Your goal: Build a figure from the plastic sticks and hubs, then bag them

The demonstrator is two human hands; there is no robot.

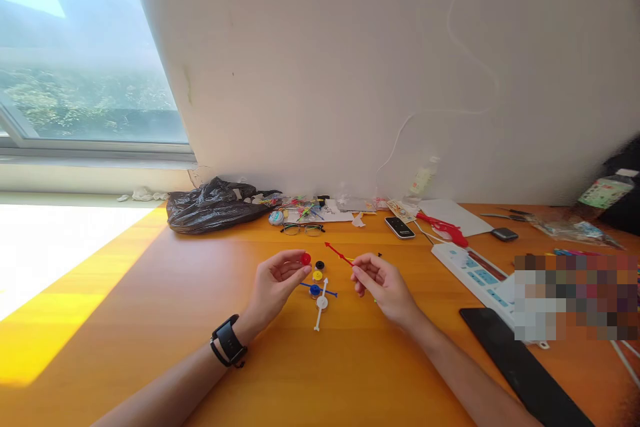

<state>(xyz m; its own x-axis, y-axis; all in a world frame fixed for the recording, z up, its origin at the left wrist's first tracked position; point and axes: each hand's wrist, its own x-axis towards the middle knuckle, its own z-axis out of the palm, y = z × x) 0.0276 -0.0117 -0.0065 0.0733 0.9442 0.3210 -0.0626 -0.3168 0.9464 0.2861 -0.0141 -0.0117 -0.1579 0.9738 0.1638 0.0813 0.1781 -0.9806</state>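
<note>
Red disc (306, 258) in the left hand (277, 283), red arrow (341, 255) in the right hand (380, 287), and both were up over a wooden desk (280, 380)

So the left thumb and fingers were pinched narrow on the disc, and the right ones had the arrow by its tail, tip aimed at roughly 10 o'clock. The arrow was at 3 o'clock from the red disc, not touching it. Below, the black disc (320, 265) showed at 4 o'clock from the red one, then the yellow disc (317, 275) at 6 from that, the blue disc (315, 289) with its blue arrow (332, 294) at 6 again, and the white disc (322, 303) with a white arrow (318, 320) at 5. Glasses (303, 230) lay at 11 from the black disc, a crumpled black bag (213, 210) further off at 10
</note>
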